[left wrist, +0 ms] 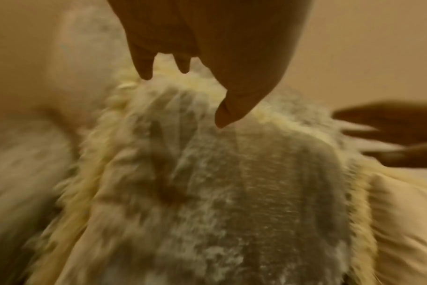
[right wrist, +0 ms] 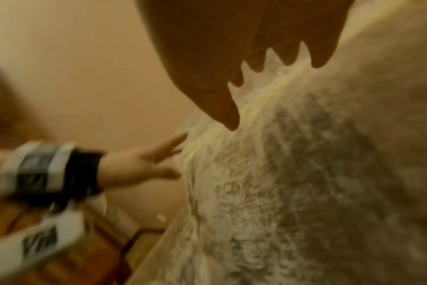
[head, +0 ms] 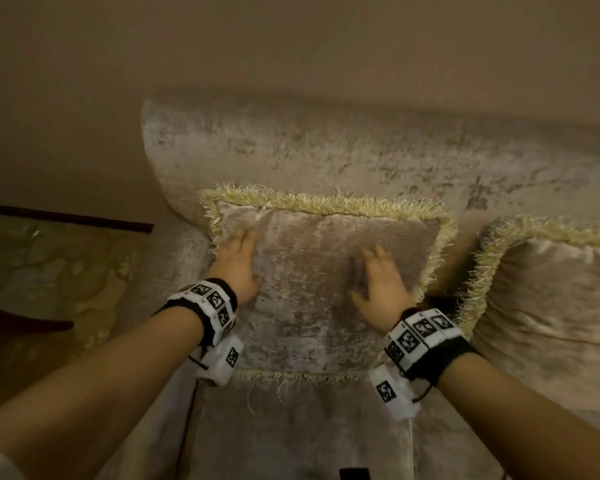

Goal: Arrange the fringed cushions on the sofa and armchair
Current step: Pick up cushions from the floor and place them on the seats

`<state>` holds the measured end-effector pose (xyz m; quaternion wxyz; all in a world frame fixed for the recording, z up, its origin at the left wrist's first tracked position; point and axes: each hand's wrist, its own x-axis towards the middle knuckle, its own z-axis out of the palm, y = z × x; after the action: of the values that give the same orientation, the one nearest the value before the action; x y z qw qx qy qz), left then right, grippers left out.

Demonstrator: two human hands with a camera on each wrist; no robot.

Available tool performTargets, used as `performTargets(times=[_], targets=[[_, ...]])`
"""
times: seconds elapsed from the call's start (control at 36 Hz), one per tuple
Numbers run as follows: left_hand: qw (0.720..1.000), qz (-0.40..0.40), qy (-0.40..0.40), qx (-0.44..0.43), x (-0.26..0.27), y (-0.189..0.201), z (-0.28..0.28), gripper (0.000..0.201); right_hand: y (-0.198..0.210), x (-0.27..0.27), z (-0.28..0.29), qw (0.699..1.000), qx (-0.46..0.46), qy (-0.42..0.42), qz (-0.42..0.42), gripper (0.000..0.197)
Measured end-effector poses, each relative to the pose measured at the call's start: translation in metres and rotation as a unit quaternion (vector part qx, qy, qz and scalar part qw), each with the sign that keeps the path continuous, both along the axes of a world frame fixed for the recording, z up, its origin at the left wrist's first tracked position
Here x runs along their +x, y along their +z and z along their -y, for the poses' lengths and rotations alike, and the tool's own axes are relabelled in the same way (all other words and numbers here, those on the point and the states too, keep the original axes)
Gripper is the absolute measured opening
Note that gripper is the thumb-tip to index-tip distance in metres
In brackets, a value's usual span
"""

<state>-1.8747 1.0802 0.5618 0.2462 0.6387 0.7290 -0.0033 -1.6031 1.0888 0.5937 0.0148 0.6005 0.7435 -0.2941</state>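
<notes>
Under two flat palms, a fringed cushion (head: 326,285) is pressed against the sofa (head: 361,150) backrest.

Neither hand grips: the left hand (head: 238,265) rests with straight fingers near the cushion's upper left corner, the right hand (head: 378,289) lies spread just inside its right edge. A second fringed cushion (head: 548,306) leans beyond the right wrist. The step looks like seating and smoothing; next, likely, lifting both palms and checking it stands upright.
</notes>
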Motion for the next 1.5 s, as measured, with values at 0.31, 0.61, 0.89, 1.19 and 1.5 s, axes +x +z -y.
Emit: performTargets(times=[0.31, 0.61, 0.89, 1.19, 1.5], targets=[[0.883, -0.212, -0.418, 0.040, 0.038, 0.038, 0.007, 0.080, -0.010, 0.010, -0.011, 0.870, 0.256, 0.385, 0.171, 0.095], [0.889, -0.274, -0.337, -0.142, -0.001, -0.022, -0.022, 0.080, -0.062, 0.015, -0.051, 0.881, 0.064, 0.347, 0.314, 0.071], [0.899, -0.252, -0.315, -0.171, 0.013, -0.007, -0.017, 0.081, -0.063, 0.019, -0.039, 0.906, 0.045, 0.330, 0.260, 0.079], [0.860, -0.225, -0.454, -0.052, 0.019, 0.006, 0.041, 0.074, -0.065, 0.033, 0.020, 0.853, 0.222, 0.434, 0.187, 0.111], [0.850, -0.245, -0.460, -0.078, 0.027, -0.029, 0.062, 0.077, -0.084, 0.041, 0.046, 0.851, 0.135, 0.448, 0.238, 0.105]])
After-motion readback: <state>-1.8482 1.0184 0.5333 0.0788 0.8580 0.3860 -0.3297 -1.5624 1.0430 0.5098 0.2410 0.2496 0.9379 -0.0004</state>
